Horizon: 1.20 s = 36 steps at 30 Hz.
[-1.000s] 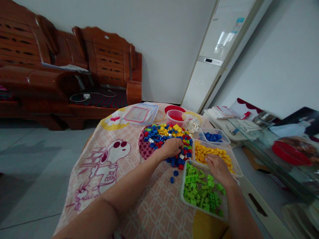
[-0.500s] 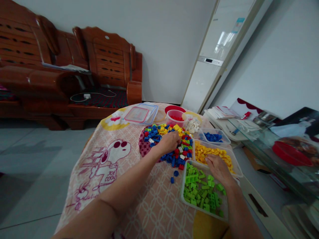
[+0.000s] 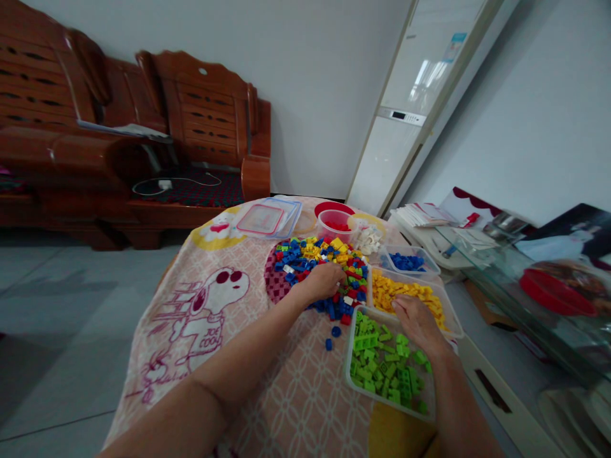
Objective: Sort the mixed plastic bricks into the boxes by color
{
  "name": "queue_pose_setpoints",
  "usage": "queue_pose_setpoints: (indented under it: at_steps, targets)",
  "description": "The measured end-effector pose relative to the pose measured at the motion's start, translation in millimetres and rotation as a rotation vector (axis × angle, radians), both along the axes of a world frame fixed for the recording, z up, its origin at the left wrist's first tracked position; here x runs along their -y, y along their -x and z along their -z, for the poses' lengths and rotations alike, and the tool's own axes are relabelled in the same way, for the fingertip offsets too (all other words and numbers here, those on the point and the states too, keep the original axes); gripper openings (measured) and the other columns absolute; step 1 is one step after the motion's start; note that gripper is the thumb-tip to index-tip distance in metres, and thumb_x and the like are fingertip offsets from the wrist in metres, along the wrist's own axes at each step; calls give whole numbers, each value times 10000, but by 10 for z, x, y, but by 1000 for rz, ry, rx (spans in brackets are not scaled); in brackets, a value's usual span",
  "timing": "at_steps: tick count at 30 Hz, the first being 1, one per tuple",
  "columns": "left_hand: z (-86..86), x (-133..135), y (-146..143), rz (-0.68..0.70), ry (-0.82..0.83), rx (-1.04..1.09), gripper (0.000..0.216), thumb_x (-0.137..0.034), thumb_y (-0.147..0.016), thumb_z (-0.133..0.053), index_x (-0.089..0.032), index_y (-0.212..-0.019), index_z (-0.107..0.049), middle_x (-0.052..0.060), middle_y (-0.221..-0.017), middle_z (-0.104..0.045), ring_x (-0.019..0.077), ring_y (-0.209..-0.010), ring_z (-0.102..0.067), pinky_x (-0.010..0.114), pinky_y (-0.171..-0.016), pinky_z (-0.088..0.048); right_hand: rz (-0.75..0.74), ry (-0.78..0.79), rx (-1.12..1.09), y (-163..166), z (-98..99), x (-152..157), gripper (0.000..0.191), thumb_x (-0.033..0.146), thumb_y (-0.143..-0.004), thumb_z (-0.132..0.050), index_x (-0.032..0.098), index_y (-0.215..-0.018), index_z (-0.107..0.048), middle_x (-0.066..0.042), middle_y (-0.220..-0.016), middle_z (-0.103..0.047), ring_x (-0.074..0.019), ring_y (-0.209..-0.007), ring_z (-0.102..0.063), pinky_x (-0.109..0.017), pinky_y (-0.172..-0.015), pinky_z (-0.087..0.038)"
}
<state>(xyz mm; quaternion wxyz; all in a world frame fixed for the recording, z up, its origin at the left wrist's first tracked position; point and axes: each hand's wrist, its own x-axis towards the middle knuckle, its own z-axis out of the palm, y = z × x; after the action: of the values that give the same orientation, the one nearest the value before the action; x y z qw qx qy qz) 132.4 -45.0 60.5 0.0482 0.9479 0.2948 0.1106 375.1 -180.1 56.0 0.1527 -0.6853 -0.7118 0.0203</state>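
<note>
A carved reddish-brown wooden settee [image 3: 205,121] stands at left before a pale wall [image 3: 315,95], dark plaid fabric [image 3: 205,195] covering its seat. Large grey floor tiles [image 3: 62,318] spread below. The tall white floor-standing air conditioner [image 3: 372,152] carries a bright reflection; a glass-topped table [image 3: 506,285] sits at right. Indoor light is dim.

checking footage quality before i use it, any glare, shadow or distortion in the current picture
Head view: bright glare on the tall white unit; head view: deep shadow under the wooden bench; head view: red bowl at far right looks stretched and soft.
</note>
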Motion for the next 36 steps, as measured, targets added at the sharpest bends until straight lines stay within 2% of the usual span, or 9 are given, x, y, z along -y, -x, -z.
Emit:
queue_pose_setpoints:
  at_steps: [9,15,19,27,32,36]
  targets:
    - [-254,25,118,-168,88,-108,221,-94,-722,-544,-145,-848,-718,131,-889,-687,262,-887,-656,358,-758,-531,-7,5,-17,-15,15,-8,349,285,-932,-312,195,-659,-509,-43,-715,-578,-159,-701,-525,-282,-698,-352]
    - [-178,65,26,-58,8,-25,286,-68,-735,-514,-179,-884,-732,106,-946,-690,240,-942,-631,340,-816,-514,-6,-15,-1,2,2,-8,327,273,-909,-344,200,-633,-503,-33,-691,-578,-154,-677,-523,-274,-669,-346]
    - [-78,132,-52,5,-41,-76,251,-55,-731,-526,-137,-857,-726,114,-907,-677,231,-931,-612,317,-828,-496,-8,-29,9,30,-27,0,333,274,-918,-328,202,-642,-499,-36,-691,-579,-156,-673,-523,-279,-679,-351]
    - [48,118,-76,31,-70,-70,194,-91,-778,-519,-112,-853,-696,124,-913,-660,236,-953,-595,337,-879,-470,-13,-8,24,43,-49,3,337,284,-923,-308,203,-646,-482,-42,-706,-575,-161,-689,-528,-278,-679,-349]
    - [25,105,-91,2,-63,-47,186,-108,-807,-500,-94,-857,-679,144,-912,-655,234,-914,-600,349,-857,-467,3,-16,16,44,-45,11,322,285,-911,-320,202,-653,-494,-41,-706,-575,-165,-700,-530,-280,-688,-352]
    - [-85,140,-95,4,-9,121,160,-137,-812,-515,-131,-880,-660,103,-939,-669,211,-900,-603,323,-837,-457,23,5,1,37,-41,7,330,277,-916,-310,201,-651,-491,-42,-713,-579,-163,-699,-529,-282,-685,-350]
